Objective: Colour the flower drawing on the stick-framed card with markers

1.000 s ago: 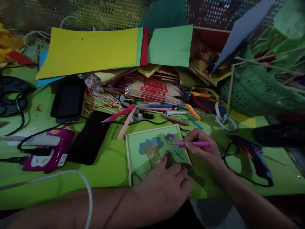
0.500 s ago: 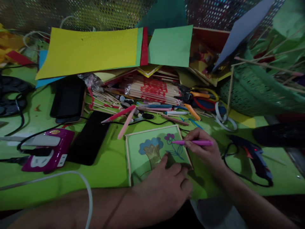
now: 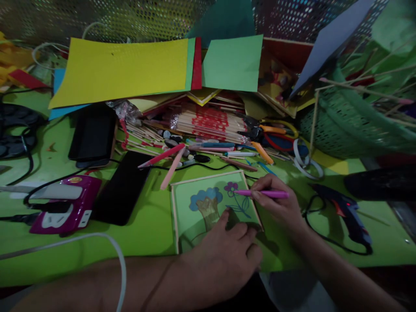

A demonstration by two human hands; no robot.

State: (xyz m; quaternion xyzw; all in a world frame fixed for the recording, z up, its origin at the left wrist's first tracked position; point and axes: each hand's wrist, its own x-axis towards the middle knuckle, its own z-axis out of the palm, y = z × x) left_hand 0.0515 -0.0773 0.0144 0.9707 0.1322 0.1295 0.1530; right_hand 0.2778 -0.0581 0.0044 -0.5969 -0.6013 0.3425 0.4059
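Works with both hands over a green card (image 3: 186,226) on a green bench (image 3: 151,242), low in the middle of the view and close to the near edge. Pinches a pink pen (image 3: 273,194) between thumb and fingers of the right hand (image 3: 279,204), in from the card's right side, and aims the tip leftward at the purple flower (image 3: 231,187) drawn there; cannot tell touch from a slight gap at the tip. Rests the left hand (image 3: 225,255), released, across the card's lower part, with index finger stretched toward the flower's leaves and other fingers loosely curled. Covers some of the card this way, but leaves in view a drawn tree (image 3: 206,201), blue-crowned and brown-trunked, left of the flower, and a thin wooden frame (image 3: 174,216) along top and sides.

Has a glue gun (image 3: 352,219) with a red light to the right of the right hand; to the left, a black phone (image 3: 121,190) and, beside it, a purple power strip (image 3: 91,190) with plugs in it. Faces, just past the card, a red pen (image 3: 161,155) and a pale pink pen (image 3: 172,169), then a packet of sticks (image 3: 208,122) and scissors (image 3: 273,129). Looks onto a large yellow sheet (image 3: 126,71) beyond, with a green basket (image 3: 347,121) at far right.
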